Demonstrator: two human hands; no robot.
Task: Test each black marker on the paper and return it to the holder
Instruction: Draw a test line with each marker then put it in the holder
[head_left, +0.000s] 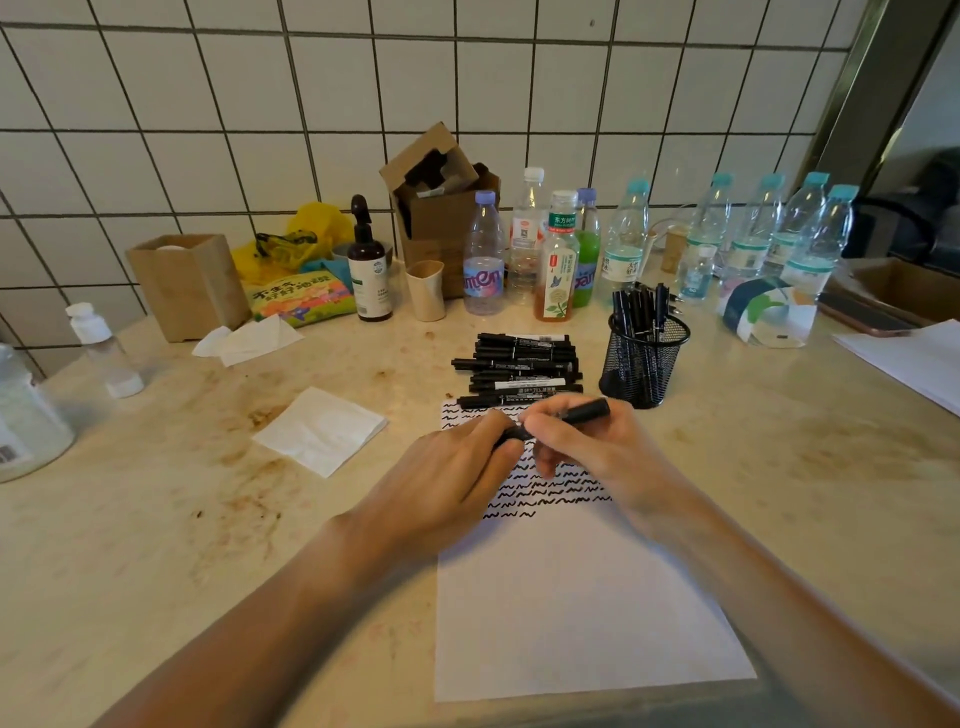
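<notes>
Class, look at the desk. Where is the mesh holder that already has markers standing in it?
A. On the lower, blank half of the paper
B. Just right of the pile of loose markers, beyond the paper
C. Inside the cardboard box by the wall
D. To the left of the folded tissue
B: the black mesh holder stands on the counter just right of the marker pile, beyond the paper.

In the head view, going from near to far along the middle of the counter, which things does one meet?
Sheet of paper → right hand gripping a black marker → pile of loose markers → juice bottle → tiled wall.
</notes>
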